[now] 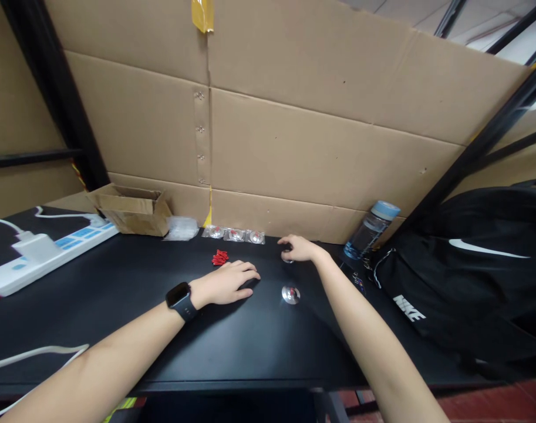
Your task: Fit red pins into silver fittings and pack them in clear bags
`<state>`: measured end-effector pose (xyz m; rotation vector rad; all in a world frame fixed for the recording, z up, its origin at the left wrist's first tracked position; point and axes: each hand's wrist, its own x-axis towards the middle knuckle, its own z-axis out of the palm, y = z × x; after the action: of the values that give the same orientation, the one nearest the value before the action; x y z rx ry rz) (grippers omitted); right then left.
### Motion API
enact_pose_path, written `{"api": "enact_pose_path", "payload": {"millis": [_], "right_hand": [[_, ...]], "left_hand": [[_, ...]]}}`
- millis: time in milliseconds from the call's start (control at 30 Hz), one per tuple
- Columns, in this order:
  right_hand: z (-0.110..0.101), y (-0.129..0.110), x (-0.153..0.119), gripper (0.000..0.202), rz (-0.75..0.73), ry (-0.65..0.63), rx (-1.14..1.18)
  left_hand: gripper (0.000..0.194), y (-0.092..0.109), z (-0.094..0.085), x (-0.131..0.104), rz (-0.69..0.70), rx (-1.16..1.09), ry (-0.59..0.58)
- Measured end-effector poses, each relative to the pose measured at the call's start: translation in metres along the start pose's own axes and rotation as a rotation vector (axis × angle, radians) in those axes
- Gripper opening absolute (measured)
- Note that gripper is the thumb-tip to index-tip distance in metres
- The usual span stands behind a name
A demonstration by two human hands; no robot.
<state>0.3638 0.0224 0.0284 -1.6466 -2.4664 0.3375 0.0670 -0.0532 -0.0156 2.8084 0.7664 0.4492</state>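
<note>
My left hand [228,282], with a dark watch on the wrist, rests palm down on the black table, fingers apart and holding nothing. Just behind it lies a small pile of red pieces [220,257]. Farther right, my right hand [296,248] curls its fingers over a small shiny round item [287,260], mostly hidden beneath them. Between my forearms a round shiny disc [290,295] with a red centre lies on the table. Near the cardboard wall, clear packets [235,235] with round items and red bits stand in a row.
A clear plastic bag pile [182,228] lies beside an open cardboard box [133,211]. A white power strip [51,258] is at the left. At the right are a blue-lidded bottle [370,230], keys [359,282] and a black bag [465,276].
</note>
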Motion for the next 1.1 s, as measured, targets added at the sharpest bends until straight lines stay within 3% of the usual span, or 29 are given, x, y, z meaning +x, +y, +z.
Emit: {"api": "enact_pose_path", "payload": {"millis": [33, 100, 233, 400, 533, 633, 733, 900, 1100], "right_hand": [[0.001, 0.005, -0.008, 0.06, -0.021, -0.045, 0.022], [0.009, 0.011, -0.023, 0.064, -0.073, -0.012, 0.048], [0.033, 0.013, -0.037, 0.047, -0.067, 0.202, 0.067], [0.043, 0.014, -0.038, 0.041, -0.045, 0.296, 0.134], [0.042, 0.017, -0.04, 0.041, -0.035, 0.296, 0.197], [0.041, 0.015, -0.043, 0.043, -0.029, 0.277, 0.199], [0.039, 0.007, -0.047, 0.043, -0.068, 0.251, 0.205], [0.037, -0.01, -0.05, 0.041, -0.134, 0.225, 0.221], [0.037, -0.016, -0.051, 0.041, -0.134, 0.214, 0.21]], "left_hand": [[0.036, 0.0, 0.0, 0.0, 0.002, -0.003, 0.002], [0.036, -0.001, 0.0, -0.001, 0.006, -0.005, 0.003], [0.037, -0.003, 0.001, -0.001, 0.01, -0.019, -0.006], [0.036, -0.002, -0.002, 0.002, -0.004, -0.026, -0.017], [0.027, -0.015, -0.032, -0.002, 0.04, -0.002, -0.013], [0.028, -0.04, -0.061, -0.016, -0.094, 0.029, 0.183], [0.029, -0.07, -0.074, -0.033, -0.136, 0.015, 0.137], [0.031, -0.102, -0.061, -0.045, -0.197, -0.014, 0.093], [0.036, -0.1, -0.054, -0.041, -0.246, -0.026, 0.14]]}}
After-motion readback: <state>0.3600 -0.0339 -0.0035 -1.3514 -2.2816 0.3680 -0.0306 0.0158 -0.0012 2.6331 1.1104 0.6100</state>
